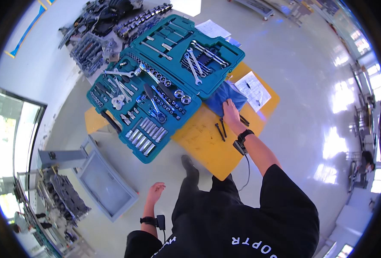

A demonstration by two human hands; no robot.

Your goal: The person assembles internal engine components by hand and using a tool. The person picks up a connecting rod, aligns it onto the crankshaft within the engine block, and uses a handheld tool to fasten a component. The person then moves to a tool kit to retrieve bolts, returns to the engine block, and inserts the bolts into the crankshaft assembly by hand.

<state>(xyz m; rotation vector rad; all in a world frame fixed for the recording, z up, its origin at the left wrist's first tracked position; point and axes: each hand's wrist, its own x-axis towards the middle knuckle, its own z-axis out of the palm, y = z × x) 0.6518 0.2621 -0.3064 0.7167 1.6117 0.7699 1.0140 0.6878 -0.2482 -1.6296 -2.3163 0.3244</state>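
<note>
The open teal tool case (164, 81) covers most of the left and far side of the yellow counter (203, 142), so hands find no flat room there. A bare strip of counter lies near the front edge, free to pass. The blue cloth (227, 98), the dark bolts (221, 129) just beside it, and a paper sheet (252, 89) crowd the right end. The floor (293, 73) to the right lies wide and free; a grey frame (100, 176) stands at lower left.

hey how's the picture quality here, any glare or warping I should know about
Head view: strong fisheye warping, so the yellow table edges bow and the corners are black; bright window glare on the glossy floor at right; the tool case and right hand on the blue cloth are sharp and evenly lit.
</note>
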